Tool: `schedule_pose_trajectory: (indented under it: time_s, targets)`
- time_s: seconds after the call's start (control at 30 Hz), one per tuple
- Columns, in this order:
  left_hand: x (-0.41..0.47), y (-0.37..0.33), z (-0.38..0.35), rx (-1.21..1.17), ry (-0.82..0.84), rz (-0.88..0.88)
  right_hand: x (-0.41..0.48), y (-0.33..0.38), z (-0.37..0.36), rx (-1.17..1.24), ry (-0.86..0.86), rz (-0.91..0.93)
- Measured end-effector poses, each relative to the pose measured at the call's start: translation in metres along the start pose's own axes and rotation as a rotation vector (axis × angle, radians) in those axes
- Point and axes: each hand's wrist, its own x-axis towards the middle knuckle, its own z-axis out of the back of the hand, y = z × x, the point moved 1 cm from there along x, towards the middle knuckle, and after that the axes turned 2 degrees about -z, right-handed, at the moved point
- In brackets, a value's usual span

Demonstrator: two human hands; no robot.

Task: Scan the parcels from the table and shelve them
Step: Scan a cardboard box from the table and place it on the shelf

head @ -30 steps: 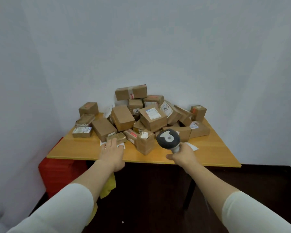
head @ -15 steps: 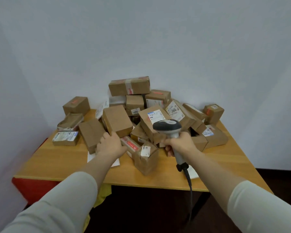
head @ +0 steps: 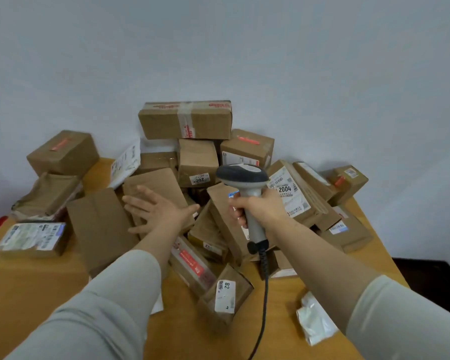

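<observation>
- Lying heaped toward the twelve o'clock side of the table [head: 37,294]: the parcels [head: 185,120], none lifted out yet, with no shelf in view.
- Spreading the left hand [head: 156,211] wide over a plain brown parcel [head: 151,185] at about ten o'clock of the heap's middle, fingers straight and fanned. Touching it or only hovering above it: cannot tell.
- Having opened up from a curled rest at the heap's near edge half a second ago, and now reaching further in.
- Gripping the scanner [head: 240,175] in the right hand [head: 263,206], fingers wrapped round the handle, head pointing toward twelve o'clock beside the parcel labelled 2004 [head: 289,196] at two o'clock.
- Trailing the cable [head: 265,294] down toward six o'clock over the tabletop.
- Leaning in much closer than a second ago, with the heap now filling the middle of the view.
- Probably choosing a parcel to scan, and likely needing to turn the brown one over, as no label is showing on its upper face.
- Sitting at six o'clock of the heap: a small parcel marked 82 [head: 225,294].
- Lying well apart at five o'clock, on bare table: a crumpled white packet [head: 315,318].
</observation>
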Motion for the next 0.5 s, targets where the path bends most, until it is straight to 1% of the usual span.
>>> schedule_pose_trajectory:
  time_s: [0.13, 0.23, 0.3, 0.43, 0.5]
  targets:
    - [0.013, -0.004, -0.017, 0.018, -0.022, 0.071, 0.015, -0.005, 0.001, 0.010, 0.031, -0.045]
    - [0.012, -0.001, -0.014, -0.027, -0.025, 0.094, 0.017, -0.008, 0.003, 0.017, 0.048, -0.050]
    - [0.008, 0.003, -0.005, -0.096, -0.045, 0.102, 0.014, -0.010, 0.006, 0.043, 0.052, -0.052]
    - [-0.005, 0.012, 0.025, -0.348, -0.041, 0.124, -0.002, -0.013, 0.016, 0.113, 0.042, -0.057]
    - [-0.019, 0.015, 0.043, -0.611, 0.019, 0.123, -0.015, -0.010, 0.024, 0.159, 0.046, -0.056]
